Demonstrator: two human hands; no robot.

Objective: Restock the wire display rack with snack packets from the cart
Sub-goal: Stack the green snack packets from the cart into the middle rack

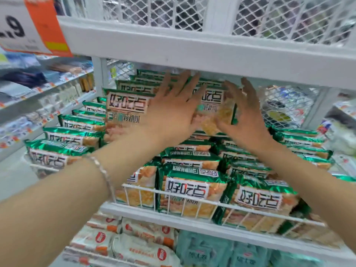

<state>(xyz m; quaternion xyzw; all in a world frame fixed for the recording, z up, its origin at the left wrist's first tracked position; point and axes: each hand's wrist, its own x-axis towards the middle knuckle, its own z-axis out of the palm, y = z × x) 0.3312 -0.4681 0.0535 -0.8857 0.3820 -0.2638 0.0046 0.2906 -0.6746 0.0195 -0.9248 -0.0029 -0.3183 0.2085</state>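
Green-and-orange snack packets fill the middle shelf of the white wire display rack, standing in rows behind its low wire front. At the back, a row of the same packets stands stacked higher. My left hand lies flat, fingers spread, against the front of that upper row. My right hand reaches in beside it with fingers apart, touching a packet between both hands. I cannot tell whether either hand grips it. The cart is out of view.
The rack's upper shelf bar hangs just above my hands, with white mesh above it. White and teal packets fill the lower shelf. A price sign hangs at the top left, and store shelving runs along the left.
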